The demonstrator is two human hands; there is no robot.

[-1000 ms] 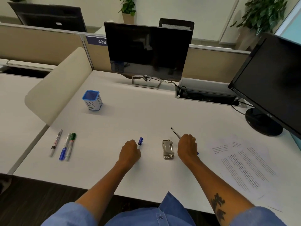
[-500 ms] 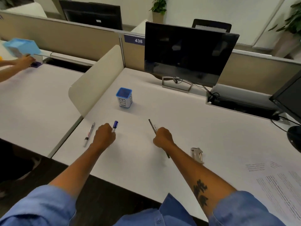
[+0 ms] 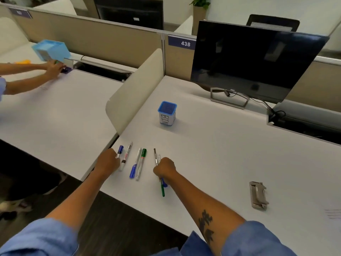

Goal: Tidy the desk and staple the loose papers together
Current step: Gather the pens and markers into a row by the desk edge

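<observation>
- Two hands rest low on the white desk (image 3: 230, 154), near its front left corner, both arms in blue sleeves.
- Dark monitor (image 3: 254, 61) stands far beyond the right hand, at the back of the desk.
- Blue bin (image 3: 167, 113), labelled BIN, sits upright beyond and between the hands.
- Stapler (image 3: 258, 195) lies flat well to the right of the right hand, apart from everything else.
- Left hand (image 3: 108, 162) is curled around a blue-capped marker (image 3: 120, 151), whose cap points away from the person.
- Right hand (image 3: 164, 169) clenches a bundle of pens (image 3: 162, 187); a dark tip sticks out beyond the knuckles, green and blue ends out toward the person.
- Between the hands lie three loose markers: a red-labelled one (image 3: 127, 154) just beside the left hand, then a blue pen (image 3: 135, 166) touching a green-capped marker (image 3: 141, 163).
- Papers (image 3: 333, 213) barely show, far right of the right hand.
</observation>
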